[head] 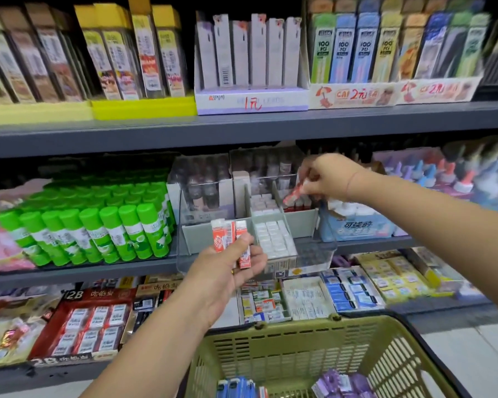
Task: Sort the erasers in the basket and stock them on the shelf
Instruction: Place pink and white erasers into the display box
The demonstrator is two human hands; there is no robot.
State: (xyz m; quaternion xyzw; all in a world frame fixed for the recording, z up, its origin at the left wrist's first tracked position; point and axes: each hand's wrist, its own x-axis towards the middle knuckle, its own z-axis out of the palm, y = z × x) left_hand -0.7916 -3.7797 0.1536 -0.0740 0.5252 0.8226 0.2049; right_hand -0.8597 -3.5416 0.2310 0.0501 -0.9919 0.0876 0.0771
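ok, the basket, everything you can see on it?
The basket is olive-green plastic with slotted walls and a thick rim, upright and open-topped, at the bottom of the view before the lowest visible shelf. Blue-sleeved erasers and purple packs lie inside. The left hand and right hand are both above it, not touching; its support is out of view.

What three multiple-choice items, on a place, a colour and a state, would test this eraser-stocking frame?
1. Where is the right hand? A. at the top shelf B. at the grey tray on the middle shelf C. on the floor
2. What colour is the basket? A. olive green B. red C. white
3. The left hand is: A. empty B. gripping the basket rim C. holding red-and-white erasers
Key: B, it pinches a red eraser over the tray's right compartment; A, its slatted walls show olive; C, fingers curl round them.
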